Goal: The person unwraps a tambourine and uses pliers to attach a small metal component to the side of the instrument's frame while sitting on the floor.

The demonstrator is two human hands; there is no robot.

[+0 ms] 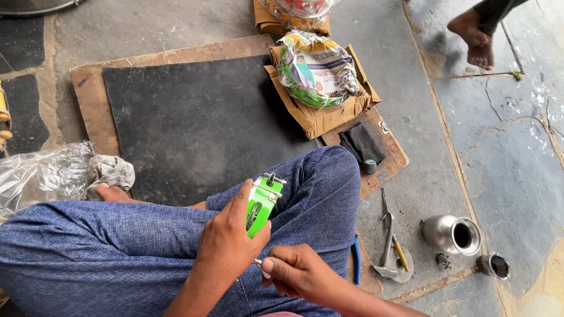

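Item: bright green part (259,206), glossy, flat-sided and oblong, with a white edge and a small metal screw fitting at its top end. It was held upright above the person's crossed legs, over the blue denim trousers (106,246).

Left hand (230,243): closed around the lower half of the green part, index finger laid along its edge.

Right hand (296,273): fingers curled shut, thumb and forefinger pinching a small silvery metal piece (258,264) just below the green part; its exact shape was too small to tell.

Surroundings, working outward:
- Black mat (188,123), matte and faintly dusty, rectangular, lying on a worn brown board (88,94) ahead of the knees.
- Open cardboard box (329,114), creased, holding a crumpled green-and-white printed plastic bag (317,67).
- Folded black cloth (363,142) on the board's right corner, beside a small dark cylinder (369,167).
- Clear crinkled plastic sheet (41,173) and a grey rag (111,170) at left.
- Metal pliers (386,235) with a yellow-handled tool (400,253), resting on the stone floor (505,164) of irregular grey slabs.
- Polished steel pot (452,233), round-bellied, lying near a small dark cup (493,265).
- Another person's bare foot (473,35), far right.
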